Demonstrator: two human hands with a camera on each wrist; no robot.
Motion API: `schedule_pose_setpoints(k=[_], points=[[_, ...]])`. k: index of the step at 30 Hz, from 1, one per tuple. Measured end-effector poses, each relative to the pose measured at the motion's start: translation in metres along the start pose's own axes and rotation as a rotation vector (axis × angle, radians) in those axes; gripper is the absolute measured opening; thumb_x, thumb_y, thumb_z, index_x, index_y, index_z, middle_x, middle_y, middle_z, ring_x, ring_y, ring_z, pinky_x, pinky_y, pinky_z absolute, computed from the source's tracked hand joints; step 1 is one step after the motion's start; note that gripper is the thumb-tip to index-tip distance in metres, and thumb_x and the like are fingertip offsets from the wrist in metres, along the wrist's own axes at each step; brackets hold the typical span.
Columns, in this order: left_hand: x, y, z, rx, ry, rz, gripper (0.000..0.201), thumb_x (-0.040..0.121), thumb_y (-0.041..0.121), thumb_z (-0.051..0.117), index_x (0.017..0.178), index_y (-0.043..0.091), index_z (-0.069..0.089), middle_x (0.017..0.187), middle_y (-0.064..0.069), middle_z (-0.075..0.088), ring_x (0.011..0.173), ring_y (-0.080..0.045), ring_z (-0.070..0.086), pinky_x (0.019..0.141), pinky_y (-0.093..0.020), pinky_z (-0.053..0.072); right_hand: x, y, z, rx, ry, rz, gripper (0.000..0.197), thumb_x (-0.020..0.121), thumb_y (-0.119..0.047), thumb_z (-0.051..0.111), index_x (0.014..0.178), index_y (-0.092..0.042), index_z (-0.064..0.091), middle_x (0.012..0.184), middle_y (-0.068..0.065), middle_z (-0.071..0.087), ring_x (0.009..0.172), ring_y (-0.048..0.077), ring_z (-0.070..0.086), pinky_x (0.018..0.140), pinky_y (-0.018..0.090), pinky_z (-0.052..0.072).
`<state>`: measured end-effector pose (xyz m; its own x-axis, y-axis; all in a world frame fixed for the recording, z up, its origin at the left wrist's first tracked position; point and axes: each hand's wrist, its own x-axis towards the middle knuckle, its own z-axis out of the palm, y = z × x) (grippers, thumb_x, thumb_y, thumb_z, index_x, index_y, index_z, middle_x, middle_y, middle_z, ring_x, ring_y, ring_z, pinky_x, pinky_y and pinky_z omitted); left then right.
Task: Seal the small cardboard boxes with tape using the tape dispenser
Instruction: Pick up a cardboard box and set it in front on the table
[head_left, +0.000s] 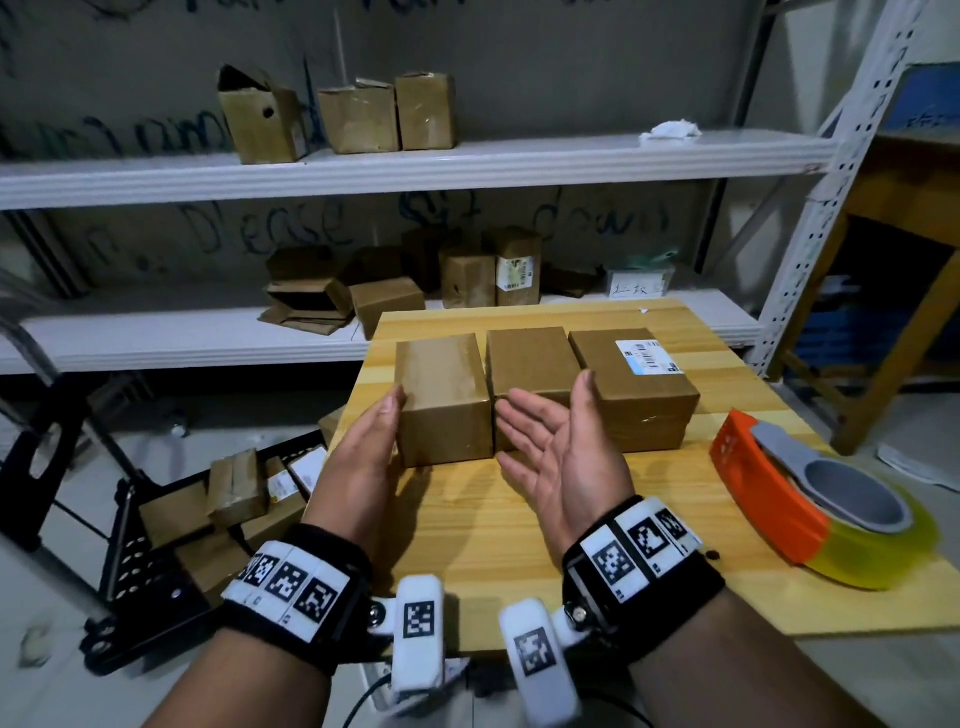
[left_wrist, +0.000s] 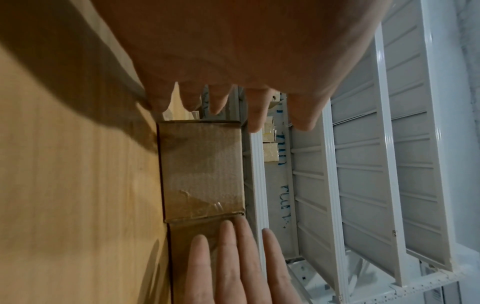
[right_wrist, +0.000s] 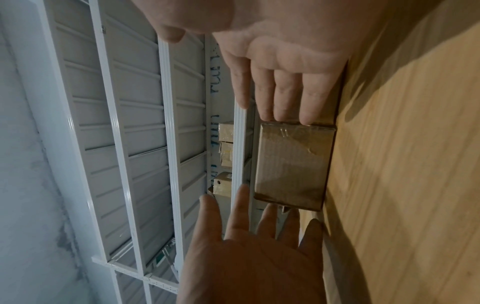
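**Hands at the left box of three**

Both wrists wear black bands with white marker blocks, low in the head view. Just beyond them, the left hand (head_left: 363, 447) lies with straight fingers against the left side of the left box (head_left: 441, 400), thumb up by the box's top edge; it grips nothing. To its right, the right hand (head_left: 561, 447) is spread open, palm turned up and inward, with its fingers reaching the front of the middle box (head_left: 530, 364); it holds nothing either. In the left wrist view, the left box (left_wrist: 202, 170) stands on the tabletop (left_wrist: 78, 185) with clear tape wrinkled across one corner of its near face.

Three brown boxes stand in a row on the wooden tabletop (head_left: 519, 545), close side by side. On the right, the right box (head_left: 634, 384) carries a white barcode label on its top. An orange tape dispenser (head_left: 769, 493) with a roll of yellowish clear tape lies well apart from the boxes, near the tabletop's right edge, touched by neither hand.

Behind the tabletop, white metal shelves (head_left: 415, 166) hold more brown boxes, some open or crushed. More boxes sit on a black cart (head_left: 156, 545) on the floor to the left.
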<state>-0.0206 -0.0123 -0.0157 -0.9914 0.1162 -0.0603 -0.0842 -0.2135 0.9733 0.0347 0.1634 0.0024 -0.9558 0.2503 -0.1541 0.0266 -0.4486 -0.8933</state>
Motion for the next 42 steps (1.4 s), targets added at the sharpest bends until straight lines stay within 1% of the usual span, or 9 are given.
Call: schedule_pose_setpoints(k=[4, 6, 11, 15, 18, 22, 29, 37, 42], points=[[0.003, -0.001, -0.003, 0.121, -0.043, -0.01, 0.057, 0.079, 0.083, 0.062, 0.127, 0.053, 0.069, 0.136, 0.01, 0.066, 0.13, -0.02, 0.061, 0.115, -0.051, 0.045, 0.005, 0.004, -0.001, -0.023, 0.012, -0.029, 0.103, 0.076, -0.089, 0.035, 0.144, -0.017, 0.058, 0.157, 0.005, 0.052, 0.145, 0.02, 0.047, 0.122, 0.052, 0.035], [0.004, -0.004, -0.007, 0.169, 0.001, 0.037, 0.052, 0.079, 0.083, 0.058, 0.12, 0.054, 0.072, 0.126, 0.018, 0.07, 0.128, -0.018, 0.062, 0.114, -0.049, 0.045, 0.006, 0.005, -0.002, -0.036, 0.007, -0.025, 0.106, 0.074, -0.091, 0.035, 0.146, -0.016, 0.056, 0.157, 0.004, 0.051, 0.147, 0.02, 0.045, 0.123, 0.052, 0.032], [-0.014, 0.007, -0.006, 0.193, 0.093, 0.055, 0.034, 0.103, 0.051, 0.055, 0.109, 0.028, 0.079, 0.113, 0.007, 0.074, 0.115, -0.021, 0.067, 0.095, -0.043, 0.057, 0.008, 0.011, -0.004, -0.064, -0.005, -0.02, 0.1, 0.079, -0.089, 0.033, 0.144, -0.017, 0.058, 0.154, 0.002, 0.055, 0.147, 0.02, 0.045, 0.126, 0.051, 0.027], [-0.024, 0.013, -0.015, 0.297, 0.125, 0.088, 0.024, 0.095, 0.041, 0.069, 0.085, 0.02, 0.072, 0.102, -0.011, 0.075, 0.101, -0.04, 0.068, 0.091, -0.062, 0.059, 0.0, 0.015, -0.002, -0.097, -0.053, -0.015, 0.094, 0.082, -0.084, 0.032, 0.143, -0.017, 0.059, 0.149, 0.001, 0.061, 0.144, 0.02, 0.05, 0.125, 0.046, 0.03], [-0.025, 0.013, -0.024, 0.363, 0.15, 0.079, 0.009, 0.094, 0.033, 0.073, 0.096, 0.026, 0.067, 0.107, -0.004, 0.071, 0.101, -0.03, 0.068, 0.088, -0.062, 0.059, -0.01, 0.018, -0.001, -0.123, -0.066, -0.06, 0.087, 0.084, -0.08, 0.033, 0.137, -0.019, 0.064, 0.142, -0.001, 0.067, 0.136, 0.015, 0.057, 0.12, 0.042, 0.037], [-0.032, 0.016, -0.024, 0.234, 0.112, -0.017, 0.033, 0.1, 0.017, 0.066, 0.129, 0.033, 0.064, 0.117, -0.007, 0.067, 0.101, -0.03, 0.069, 0.086, -0.057, 0.062, -0.017, 0.021, -0.005, -0.112, -0.043, -0.149, 0.073, 0.088, -0.067, 0.039, 0.13, -0.017, 0.069, 0.126, -0.003, 0.076, 0.121, 0.01, 0.068, 0.107, 0.033, 0.049], [-0.041, 0.016, -0.033, -0.012, 0.158, -0.193, 0.024, 0.104, 0.009, 0.058, 0.114, 0.019, 0.078, 0.119, -0.019, 0.07, 0.105, -0.044, 0.071, 0.088, -0.065, 0.06, -0.019, 0.021, -0.018, -0.07, 0.065, -0.159, 0.027, 0.103, -0.028, 0.059, 0.124, -0.016, 0.071, 0.122, 0.001, 0.078, 0.122, 0.016, 0.069, 0.109, 0.045, 0.051], [-0.05, 0.019, -0.029, -0.148, 0.153, -0.175, 0.026, 0.101, 0.0, 0.055, 0.113, 0.01, 0.077, 0.113, -0.021, 0.074, 0.092, -0.044, 0.074, 0.067, -0.055, 0.065, -0.035, 0.021, -0.012, 0.017, -0.055, 0.014, 0.024, 0.102, -0.022, 0.062, 0.121, -0.01, 0.069, 0.115, 0.013, 0.079, 0.113, 0.028, 0.074, 0.098, 0.054, 0.058], [-0.058, 0.013, -0.019, -0.047, 0.049, -0.16, 0.019, 0.097, 0.011, 0.065, 0.112, 0.003, 0.076, 0.113, -0.024, 0.076, 0.099, -0.041, 0.076, 0.074, -0.048, 0.065, -0.036, 0.015, -0.011, 0.045, -0.098, -0.037, 0.028, 0.1, -0.017, 0.063, 0.127, -0.016, 0.068, 0.118, 0.013, 0.078, 0.113, 0.03, 0.074, 0.095, 0.06, 0.058]])
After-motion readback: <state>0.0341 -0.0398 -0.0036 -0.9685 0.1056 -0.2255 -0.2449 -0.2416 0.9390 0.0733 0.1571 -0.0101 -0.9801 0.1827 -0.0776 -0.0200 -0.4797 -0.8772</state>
